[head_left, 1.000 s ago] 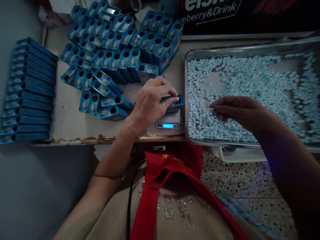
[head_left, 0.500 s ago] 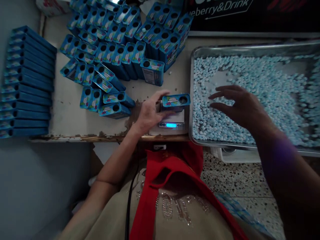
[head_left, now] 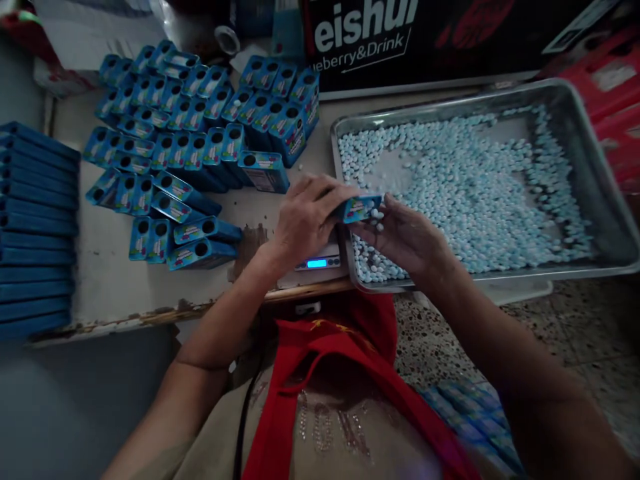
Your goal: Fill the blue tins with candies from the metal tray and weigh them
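Observation:
My left hand (head_left: 307, 217) grips a blue candy tin (head_left: 359, 208) from above, tilting its round opening to the right over the near left corner of the metal tray. My right hand (head_left: 413, 237) is cupped palm up against the tin's mouth, its thumb beside the opening and its fingers beneath. A few pale candies (head_left: 377, 215) lie between the opening and my right palm; whether they are going in or out cannot be told. Below my left hand, a small digital scale (head_left: 317, 263) with a lit blue display sits on the table, partly hidden.
The metal tray (head_left: 631, 267) holds a spread of pale blue and white candies (head_left: 465, 193). Many blue tins (head_left: 183, 150) stand grouped at left, with a stack of tins (head_left: 37, 230) beyond. A black printed box (head_left: 430, 50) stands behind; a red crate (head_left: 617, 113) is at right.
My left hand has lifted the tin off the scale and tilted it right. My right hand has moved from above the candies in the tray to the tin's opening. The view has shifted right.

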The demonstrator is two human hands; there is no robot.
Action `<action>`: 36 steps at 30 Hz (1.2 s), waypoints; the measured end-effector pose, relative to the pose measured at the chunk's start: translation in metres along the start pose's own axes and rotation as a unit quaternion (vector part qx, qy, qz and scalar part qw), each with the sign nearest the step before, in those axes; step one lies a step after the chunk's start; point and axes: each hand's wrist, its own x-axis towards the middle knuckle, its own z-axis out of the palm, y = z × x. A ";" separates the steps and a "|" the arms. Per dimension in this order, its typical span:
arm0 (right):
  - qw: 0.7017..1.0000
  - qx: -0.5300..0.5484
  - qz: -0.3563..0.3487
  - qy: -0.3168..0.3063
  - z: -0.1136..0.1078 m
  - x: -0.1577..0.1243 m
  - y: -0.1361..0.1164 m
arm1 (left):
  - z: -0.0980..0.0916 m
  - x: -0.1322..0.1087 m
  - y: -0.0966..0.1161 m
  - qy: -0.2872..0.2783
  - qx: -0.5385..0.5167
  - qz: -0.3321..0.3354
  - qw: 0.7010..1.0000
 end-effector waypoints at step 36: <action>0.790 -0.373 -0.486 0.019 0.072 0.015 0.030 | -0.008 -0.106 -0.036 0.135 -0.320 -0.190 0.918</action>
